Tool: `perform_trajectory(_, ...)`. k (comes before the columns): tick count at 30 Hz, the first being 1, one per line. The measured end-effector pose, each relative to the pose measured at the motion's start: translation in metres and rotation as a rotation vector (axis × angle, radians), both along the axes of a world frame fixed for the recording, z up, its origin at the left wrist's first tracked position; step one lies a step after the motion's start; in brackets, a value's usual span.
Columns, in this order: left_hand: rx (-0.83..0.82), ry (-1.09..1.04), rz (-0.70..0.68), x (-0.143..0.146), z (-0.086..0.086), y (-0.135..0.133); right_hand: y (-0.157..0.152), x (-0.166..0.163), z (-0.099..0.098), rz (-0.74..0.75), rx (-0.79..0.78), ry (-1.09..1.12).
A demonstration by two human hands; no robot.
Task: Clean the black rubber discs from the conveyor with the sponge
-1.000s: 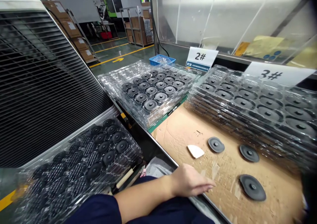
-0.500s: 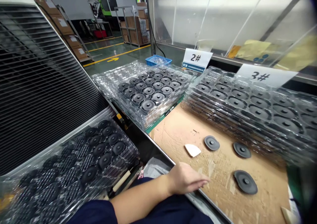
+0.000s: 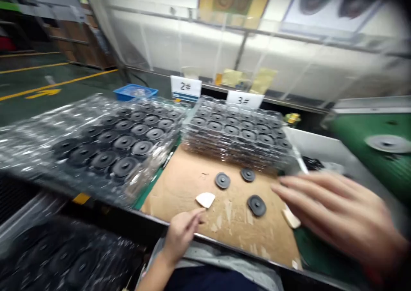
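Note:
My left hand (image 3: 182,233) rests at the near edge of the brown cardboard sheet (image 3: 192,184), fingers loosely curled, index finger reaching toward a small white wedge-shaped piece (image 3: 205,199). It holds nothing. My right hand (image 3: 337,214) hovers blurred above the right end of the cardboard, fingers stretched out and empty. Three loose black discs lie on the cardboard: one (image 3: 222,180), another (image 3: 248,175) and a third (image 3: 257,205) nearest my right hand.
Clear blister tray stacks filled with black discs stand at the left (image 3: 122,147) and behind the cardboard (image 3: 237,132), under signs 2# (image 3: 185,87) and 3# (image 3: 244,100). More trays (image 3: 64,256) sit low left. A green conveyor (image 3: 379,154) runs at the right. A blue bin (image 3: 135,91) is behind.
The view has swung to the right. My right hand has come into view above the cardboard. My left hand now reaches up onto the cardboard's edge near the white piece.

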State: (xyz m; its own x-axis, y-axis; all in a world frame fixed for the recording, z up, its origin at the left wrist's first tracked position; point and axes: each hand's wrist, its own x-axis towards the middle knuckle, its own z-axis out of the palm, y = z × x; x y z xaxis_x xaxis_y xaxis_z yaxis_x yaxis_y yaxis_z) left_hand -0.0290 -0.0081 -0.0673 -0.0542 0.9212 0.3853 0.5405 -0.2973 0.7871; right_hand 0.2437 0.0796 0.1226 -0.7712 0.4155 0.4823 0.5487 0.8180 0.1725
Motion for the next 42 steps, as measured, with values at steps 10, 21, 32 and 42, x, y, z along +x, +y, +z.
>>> perform_trajectory(10,-0.367,-0.253,0.269,-0.015,-0.008,-0.01,0.132,0.13,0.039,-1.145,-0.022,-0.272)
perform_trajectory(21,-0.479,-0.431,0.174,-0.005,0.013,-0.005,0.107,0.1,0.039,-0.873,-0.303,-0.175)
perform_trajectory(32,-0.601,-1.139,-0.21,0.038,0.038,-0.002,-0.018,-0.056,-0.062,0.121,-1.021,0.193)
perform_trajectory(42,-0.883,-1.372,-0.384,0.039,0.022,-0.006,-0.057,-0.086,-0.147,0.07,-0.974,0.479)
